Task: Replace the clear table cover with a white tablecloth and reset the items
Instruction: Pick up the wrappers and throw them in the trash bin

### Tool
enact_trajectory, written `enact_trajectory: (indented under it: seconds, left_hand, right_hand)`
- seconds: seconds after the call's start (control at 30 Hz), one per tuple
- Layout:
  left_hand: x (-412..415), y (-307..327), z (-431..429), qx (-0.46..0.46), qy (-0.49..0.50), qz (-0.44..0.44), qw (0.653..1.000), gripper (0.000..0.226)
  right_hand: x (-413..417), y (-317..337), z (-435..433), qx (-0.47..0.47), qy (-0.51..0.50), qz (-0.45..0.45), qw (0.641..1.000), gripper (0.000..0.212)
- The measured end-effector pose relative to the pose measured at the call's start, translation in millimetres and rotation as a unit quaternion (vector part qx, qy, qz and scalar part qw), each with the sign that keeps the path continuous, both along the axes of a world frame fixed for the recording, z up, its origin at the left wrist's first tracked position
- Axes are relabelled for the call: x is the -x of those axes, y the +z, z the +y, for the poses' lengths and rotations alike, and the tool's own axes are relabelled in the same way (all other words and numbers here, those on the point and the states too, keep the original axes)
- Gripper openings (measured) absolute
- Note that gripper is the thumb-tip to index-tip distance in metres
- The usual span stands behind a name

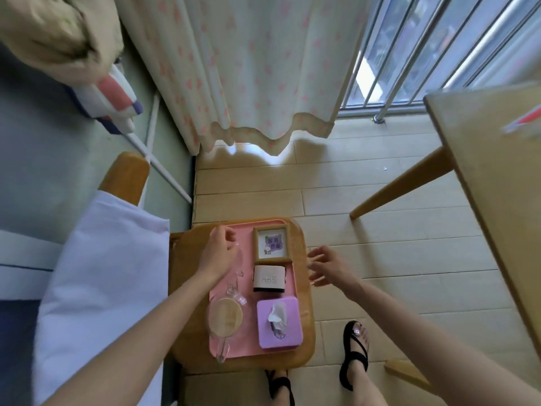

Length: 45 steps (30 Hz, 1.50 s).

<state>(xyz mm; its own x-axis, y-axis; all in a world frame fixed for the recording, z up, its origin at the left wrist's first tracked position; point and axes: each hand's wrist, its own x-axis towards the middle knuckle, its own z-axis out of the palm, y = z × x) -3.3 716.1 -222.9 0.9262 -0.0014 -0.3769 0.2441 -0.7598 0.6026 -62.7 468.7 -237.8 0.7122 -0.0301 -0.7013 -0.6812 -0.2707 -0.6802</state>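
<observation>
Looking down on one pink tray point(248, 351) lying on one wooden seat point(292, 361). Counting on it one framed picture point(272, 244) at the far right corner, one white box point(269, 278) just nearer, one purple tissue box point(278, 323) at the near right corner, one glass teapot point(225, 317) along the left edge. Curling the fingers of the left hand point(218, 253) over clear glass point(240, 259) at the far left corner; gripping or not, impossible telling. Holding the right hand point(325, 269) just off the tray's right edge, fingers spreading loosely, carrying nothing. Seeing one white tablecloth point(99, 273) draping a chair back point(128, 174) at left, one wooden table point(483, 186) at right, plank floor point(292, 186), curtain point(248, 68) and barred window point(439, 39) beyond.
</observation>
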Motion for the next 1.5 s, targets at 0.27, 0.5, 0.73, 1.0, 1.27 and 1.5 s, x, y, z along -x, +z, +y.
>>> enact_trajectory:
  seconds: [0.27,0.5,0.73,1.0,1.27,1.5]
  left_hand:
    - [-18,114,-115,0.074,-0.143,-0.019,0.987,0.018]
    - [-24,168,-223,0.082,-0.232,-0.031,0.969,0.019]
    - [-22,183,-360,0.082,-0.31,-0.02,0.947,0.017]
    - [-11,168,-487,0.068,-0.346,0.015,0.936,0.021]
    - [-39,160,-555,-0.028,-0.372,-0.005,0.928,0.045]
    - [-96,160,-610,-0.113,-0.319,-0.036,0.94,0.093]
  right_hand:
    - [-1,114,-73,-0.016,-0.111,-0.089,0.99,0.021]
    - [34,168,-176,-0.015,-0.221,-0.088,0.971,0.017]
    - [79,179,-284,0.025,-0.315,-0.078,0.945,0.016]
    - [107,159,-374,0.022,-0.347,-0.031,0.937,0.011]
    - [102,144,-404,0.003,-0.375,-0.01,0.927,0.009]
    - [71,140,-435,0.016,-0.414,-0.014,0.91,0.014]
